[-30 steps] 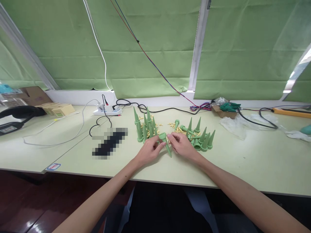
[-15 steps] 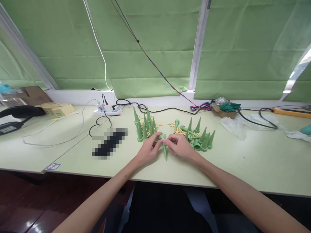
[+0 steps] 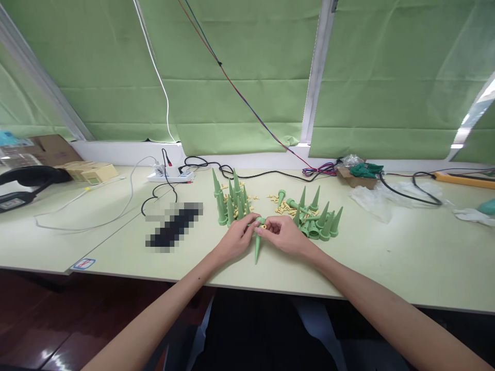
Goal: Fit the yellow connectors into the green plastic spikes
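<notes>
Between my hands is a green plastic watering spike (image 3: 257, 250), its tapered point directed down toward me. My left hand (image 3: 236, 237) is closed around the spike near its wide end. The fingers of my right hand (image 3: 286, 236) pinch at the same end, where a small yellow plastic piece (image 3: 263, 226) shows against the green. Fingers cover part of the joint, so how far the piece sits in is hidden. Left of the hands stand several upright green spikes (image 3: 230, 208) among yellow pieces. On the right, more green spikes (image 3: 327, 226) stand and lie in a cluster.
Loose yellow pieces (image 3: 285, 208) are scattered behind my right hand. A power strip (image 3: 170, 176) with cables lies at the back left, near a blurred dark object (image 3: 174, 228). A small cardboard box (image 3: 356, 179) and plastic bags (image 3: 373, 203) are at the back right.
The spike has turned slightly, and its point has swung left and toward me. The yellow piece now shows at its wide end. Both hands remain on it.
</notes>
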A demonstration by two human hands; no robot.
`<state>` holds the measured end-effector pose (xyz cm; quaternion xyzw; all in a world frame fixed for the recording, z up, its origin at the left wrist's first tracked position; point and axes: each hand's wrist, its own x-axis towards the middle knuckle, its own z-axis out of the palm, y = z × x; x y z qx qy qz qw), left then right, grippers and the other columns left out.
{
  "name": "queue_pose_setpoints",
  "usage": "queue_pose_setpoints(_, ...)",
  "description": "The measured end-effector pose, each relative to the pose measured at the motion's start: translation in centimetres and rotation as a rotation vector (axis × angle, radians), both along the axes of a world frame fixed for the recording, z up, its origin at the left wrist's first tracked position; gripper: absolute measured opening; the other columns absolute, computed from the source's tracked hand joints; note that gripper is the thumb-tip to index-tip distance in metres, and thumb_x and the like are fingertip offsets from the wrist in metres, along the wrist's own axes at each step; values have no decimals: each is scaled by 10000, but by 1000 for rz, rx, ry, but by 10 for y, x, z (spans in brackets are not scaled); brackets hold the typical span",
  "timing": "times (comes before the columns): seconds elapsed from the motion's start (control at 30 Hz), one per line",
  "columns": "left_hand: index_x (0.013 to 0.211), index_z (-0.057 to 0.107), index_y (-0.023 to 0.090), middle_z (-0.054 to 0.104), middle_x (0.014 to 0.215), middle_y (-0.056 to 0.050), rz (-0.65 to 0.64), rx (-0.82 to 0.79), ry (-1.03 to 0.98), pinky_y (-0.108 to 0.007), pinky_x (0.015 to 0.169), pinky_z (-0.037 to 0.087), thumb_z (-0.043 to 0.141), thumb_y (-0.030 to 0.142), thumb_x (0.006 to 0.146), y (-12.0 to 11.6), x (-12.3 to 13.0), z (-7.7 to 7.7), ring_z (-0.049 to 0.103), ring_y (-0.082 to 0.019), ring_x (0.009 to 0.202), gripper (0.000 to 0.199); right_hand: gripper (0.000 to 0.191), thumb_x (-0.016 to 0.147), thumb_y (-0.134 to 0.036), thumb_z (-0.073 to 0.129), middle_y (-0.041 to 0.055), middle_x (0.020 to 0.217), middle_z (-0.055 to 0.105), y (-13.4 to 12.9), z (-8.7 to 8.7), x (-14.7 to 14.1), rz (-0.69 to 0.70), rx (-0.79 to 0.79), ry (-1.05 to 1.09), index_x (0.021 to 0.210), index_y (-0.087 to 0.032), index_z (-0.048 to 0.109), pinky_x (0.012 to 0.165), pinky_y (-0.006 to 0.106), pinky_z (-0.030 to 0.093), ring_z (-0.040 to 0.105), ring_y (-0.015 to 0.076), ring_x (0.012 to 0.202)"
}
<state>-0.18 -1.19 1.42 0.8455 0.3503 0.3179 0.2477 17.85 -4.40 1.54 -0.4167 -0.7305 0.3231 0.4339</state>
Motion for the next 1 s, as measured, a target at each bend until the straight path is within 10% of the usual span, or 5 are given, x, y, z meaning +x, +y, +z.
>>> queue_pose_setpoints(1.0,1157,591,195,671,894,-32,-9,15,6,-265,716,431,338,308,982,1,0,-1,586,-150,742,327,456,927,-515,465,-49,537,346,0,-1,-1,2,77,-63,606,-192,434,504,258,255,304,100,513)
